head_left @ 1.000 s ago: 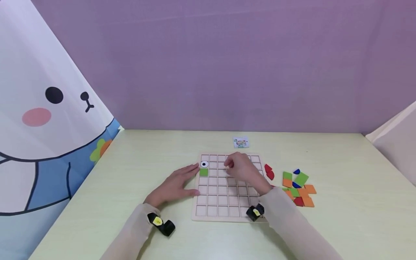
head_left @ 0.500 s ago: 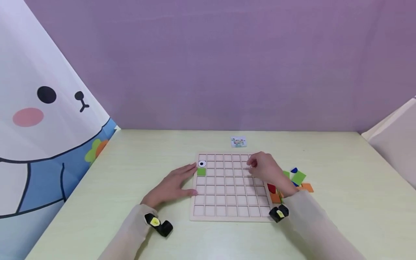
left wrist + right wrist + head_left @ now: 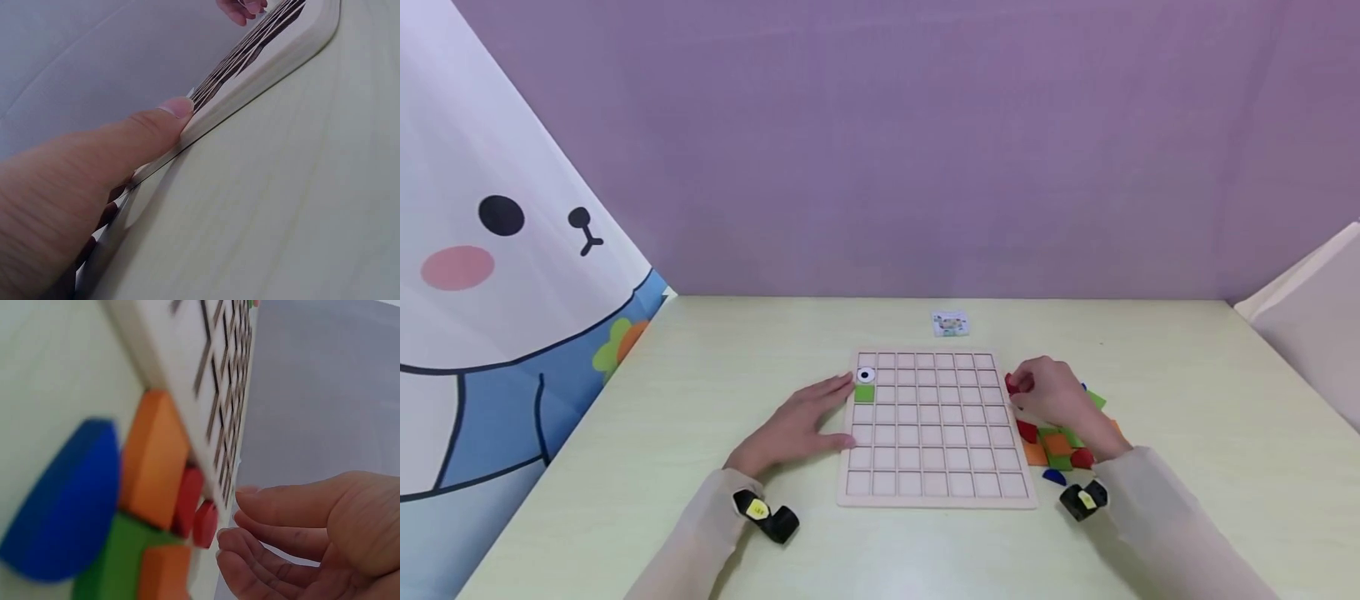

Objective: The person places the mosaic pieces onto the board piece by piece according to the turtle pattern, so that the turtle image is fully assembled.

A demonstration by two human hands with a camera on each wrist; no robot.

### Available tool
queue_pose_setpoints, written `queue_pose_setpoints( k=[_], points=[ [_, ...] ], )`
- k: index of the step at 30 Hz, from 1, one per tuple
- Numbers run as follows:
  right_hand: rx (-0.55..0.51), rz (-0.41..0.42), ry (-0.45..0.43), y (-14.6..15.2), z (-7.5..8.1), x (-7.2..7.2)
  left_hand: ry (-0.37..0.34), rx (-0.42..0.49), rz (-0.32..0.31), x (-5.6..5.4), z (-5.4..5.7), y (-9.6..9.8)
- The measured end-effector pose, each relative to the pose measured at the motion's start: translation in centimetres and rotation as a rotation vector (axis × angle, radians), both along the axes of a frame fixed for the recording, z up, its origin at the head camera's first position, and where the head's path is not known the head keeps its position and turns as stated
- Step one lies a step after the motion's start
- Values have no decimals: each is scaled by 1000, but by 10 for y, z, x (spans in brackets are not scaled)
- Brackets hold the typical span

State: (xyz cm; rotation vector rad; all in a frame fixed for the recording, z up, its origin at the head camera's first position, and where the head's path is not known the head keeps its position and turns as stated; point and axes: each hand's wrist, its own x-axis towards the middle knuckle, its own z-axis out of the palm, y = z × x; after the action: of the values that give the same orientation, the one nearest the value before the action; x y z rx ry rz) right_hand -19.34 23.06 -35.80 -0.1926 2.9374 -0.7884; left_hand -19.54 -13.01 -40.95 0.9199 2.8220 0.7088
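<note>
My left hand (image 3: 797, 425) rests with its fingers fairly straight along the left edge of a pale gridded board (image 3: 917, 502); in the left wrist view the thumb (image 3: 150, 128) lies on the rim. Set in the board's left column are a white eye tile (image 3: 866, 375) and, just below it, a green square tile (image 3: 864, 393). My right hand (image 3: 1051, 393) is beyond the board's right edge, fingers loosely bent at a red piece (image 3: 1011, 383). In the right wrist view a gap shows between thumb and fingers, with a red piece (image 3: 205, 524) beside the fingertips.
Loose pieces lie right of the board, partly under my right forearm: a blue half-round (image 3: 1054, 477), an orange tile (image 3: 1034, 453), a green tile (image 3: 1096, 400) and several others. A small picture card (image 3: 951, 323) lies behind the board. A purple backdrop (image 3: 955, 167) stands behind the table.
My right hand has moved right, from over the board's upper middle to the red piece beyond its right edge. The left hand keeps its place on the board. The view has shifted slightly.
</note>
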Motion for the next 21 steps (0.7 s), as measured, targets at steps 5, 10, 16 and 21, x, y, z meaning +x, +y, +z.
queue_pose_setpoints(
  k=[5,10,16,21],
  points=[
    [10,-12,-29,5,-4,2,6,-9,3,0,0,0],
    [16,-23,-37,8,-6,2,-2,1,6,0,0,0],
    [20,-22,-43,12,-8,-1,-1,8,0,0,-1,-1],
    [42,-9,-64,15,-8,-4,-8,1,3,-1,-1,-1]
  ],
)
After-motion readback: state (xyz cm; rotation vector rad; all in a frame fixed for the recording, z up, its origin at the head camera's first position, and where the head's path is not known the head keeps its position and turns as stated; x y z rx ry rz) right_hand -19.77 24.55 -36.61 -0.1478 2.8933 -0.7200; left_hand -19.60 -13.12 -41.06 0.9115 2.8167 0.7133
